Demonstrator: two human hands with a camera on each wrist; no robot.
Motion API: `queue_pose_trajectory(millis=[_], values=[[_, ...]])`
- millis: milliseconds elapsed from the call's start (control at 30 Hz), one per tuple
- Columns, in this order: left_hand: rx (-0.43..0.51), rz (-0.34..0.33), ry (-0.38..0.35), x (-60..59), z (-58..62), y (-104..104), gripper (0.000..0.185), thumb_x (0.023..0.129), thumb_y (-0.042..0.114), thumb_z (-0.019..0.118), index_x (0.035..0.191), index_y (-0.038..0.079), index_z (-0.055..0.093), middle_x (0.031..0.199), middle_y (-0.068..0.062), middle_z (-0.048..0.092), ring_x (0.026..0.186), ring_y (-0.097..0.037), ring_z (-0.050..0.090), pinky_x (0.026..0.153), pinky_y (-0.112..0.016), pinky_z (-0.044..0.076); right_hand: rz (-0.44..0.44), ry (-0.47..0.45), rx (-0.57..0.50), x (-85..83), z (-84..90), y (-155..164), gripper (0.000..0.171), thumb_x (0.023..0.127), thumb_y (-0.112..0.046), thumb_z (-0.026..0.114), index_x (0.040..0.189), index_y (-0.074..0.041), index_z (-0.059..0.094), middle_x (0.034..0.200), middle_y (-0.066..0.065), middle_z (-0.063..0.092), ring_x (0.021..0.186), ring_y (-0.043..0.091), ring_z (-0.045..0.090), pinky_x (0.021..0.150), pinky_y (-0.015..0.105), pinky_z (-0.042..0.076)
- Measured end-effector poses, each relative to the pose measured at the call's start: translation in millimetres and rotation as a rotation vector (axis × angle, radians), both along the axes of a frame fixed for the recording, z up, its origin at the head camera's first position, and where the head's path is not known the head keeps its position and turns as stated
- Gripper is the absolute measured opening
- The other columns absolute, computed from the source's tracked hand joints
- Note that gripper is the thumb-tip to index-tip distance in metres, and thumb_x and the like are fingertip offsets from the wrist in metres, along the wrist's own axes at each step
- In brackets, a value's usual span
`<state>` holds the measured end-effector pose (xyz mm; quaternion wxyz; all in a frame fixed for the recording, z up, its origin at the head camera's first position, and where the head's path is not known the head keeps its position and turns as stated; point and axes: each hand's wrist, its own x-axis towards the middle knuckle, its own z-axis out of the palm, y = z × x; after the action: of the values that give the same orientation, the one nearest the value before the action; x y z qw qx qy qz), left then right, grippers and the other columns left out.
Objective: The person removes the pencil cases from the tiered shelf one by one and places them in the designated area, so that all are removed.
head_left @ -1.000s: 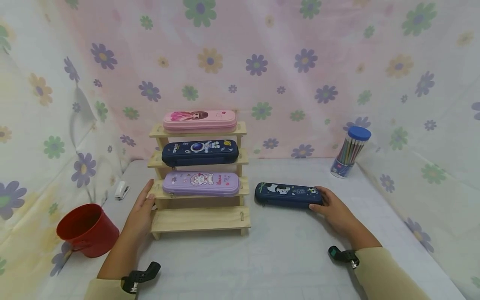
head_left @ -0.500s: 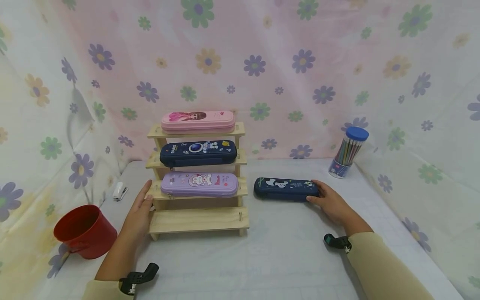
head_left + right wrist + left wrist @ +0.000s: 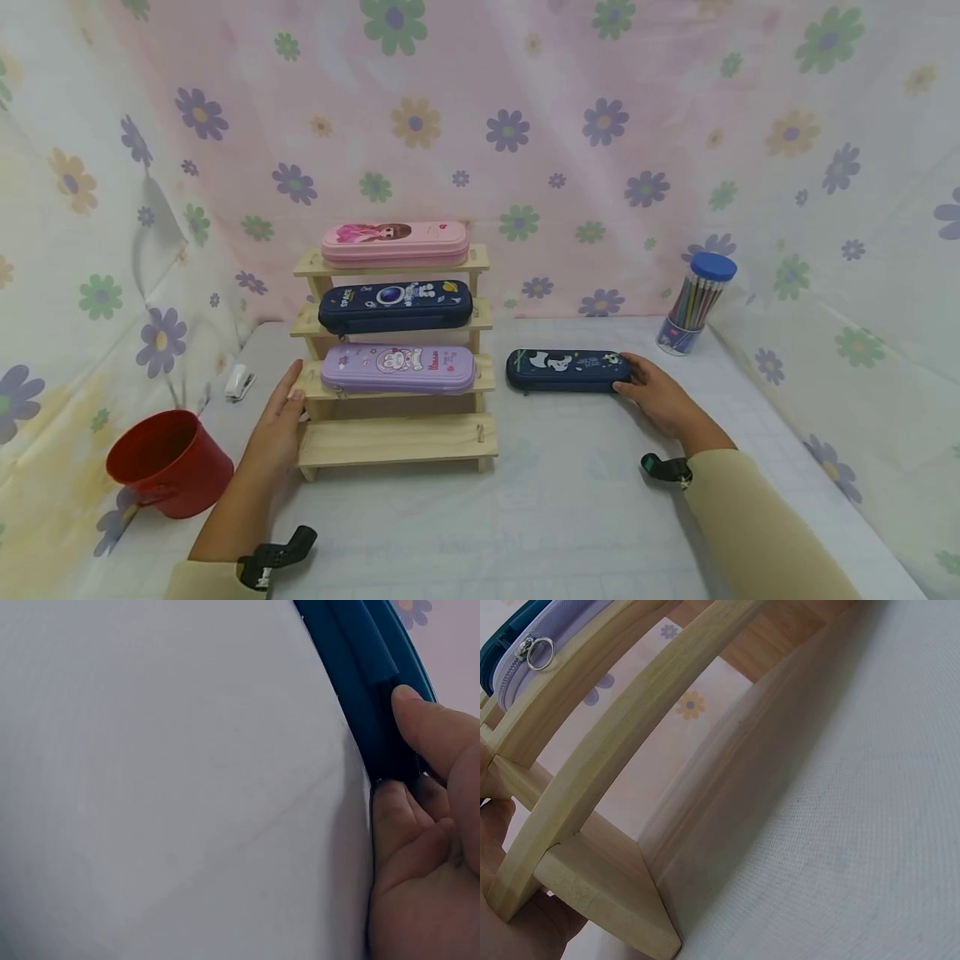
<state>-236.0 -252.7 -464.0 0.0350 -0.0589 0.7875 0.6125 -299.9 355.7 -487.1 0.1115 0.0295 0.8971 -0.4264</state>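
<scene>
My right hand (image 3: 660, 396) pinches the right end of a dark blue pencil case (image 3: 566, 372) with a panda picture, to the right of a stepped wooden rack (image 3: 397, 440). In the right wrist view the thumb (image 3: 431, 727) lies on its side and the fingers sit at its end. Whether the case touches the table is unclear. My left hand (image 3: 277, 425) rests along the rack's left side, fingers mostly straight. The rack carries a pink pencil case (image 3: 396, 244) on top, a navy space pencil case (image 3: 395, 306) below it, then a lilac one (image 3: 397, 369). Its lowest step is bare.
A red bucket (image 3: 171, 467) stands left of my left forearm. Behind it lies a small white stapler-like object (image 3: 239, 382). At the back right stands a blue-lidded tub of pencils (image 3: 697, 304). Flowered cloth (image 3: 525, 167) hangs behind and at both sides of the white-covered table (image 3: 555, 500).
My right hand has shifted the panda pencil case slightly away from me and turned it more level with the rack. The left hand stays at the rack's side.
</scene>
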Motion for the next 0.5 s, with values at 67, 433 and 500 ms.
queue_pose_trajectory(millis=[67, 433, 500], values=[[-0.004, 0.005, -0.002, -0.2, 0.3, 0.3, 0.054, 0.111, 0.057, 0.026, 0.162, 0.058, 0.007, 0.176, 0.009, 0.001, 0.164, -0.035, 0.001, 0.125, -0.071, 0.003, -0.012, -0.006, -0.008, -0.5, -0.4, -1.3, 0.091, 0.103, -0.048, 0.064, 0.170, -0.020, 0.010, 0.175, 0.016, 0.013, 0.160, 0.042, 0.017, 0.127, 0.062, 0.019], [-0.019, 0.015, -0.015, 0.8, 0.6, 1.7, 0.054, 0.112, 0.055, 0.025, 0.163, 0.056, 0.006, 0.176, 0.010, 0.000, 0.164, -0.034, 0.000, 0.126, -0.070, 0.006, -0.031, -0.045, -0.061, -2.6, 3.6, -9.9, 0.103, 0.099, -0.054, 0.067, 0.170, -0.027, -0.002, 0.176, 0.017, 0.002, 0.161, 0.045, 0.005, 0.126, 0.066, 0.017], [-0.016, 0.020, -0.021, 0.3, 0.3, 1.8, 0.054, 0.112, 0.056, 0.025, 0.163, 0.056, 0.006, 0.176, 0.011, 0.000, 0.164, -0.033, -0.001, 0.126, -0.070, 0.005, -0.037, -0.044, -0.015, -4.4, 4.5, -12.9, 0.107, 0.095, -0.061, 0.068, 0.170, -0.031, -0.003, 0.176, 0.019, 0.001, 0.160, 0.048, 0.004, 0.125, 0.070, 0.014]])
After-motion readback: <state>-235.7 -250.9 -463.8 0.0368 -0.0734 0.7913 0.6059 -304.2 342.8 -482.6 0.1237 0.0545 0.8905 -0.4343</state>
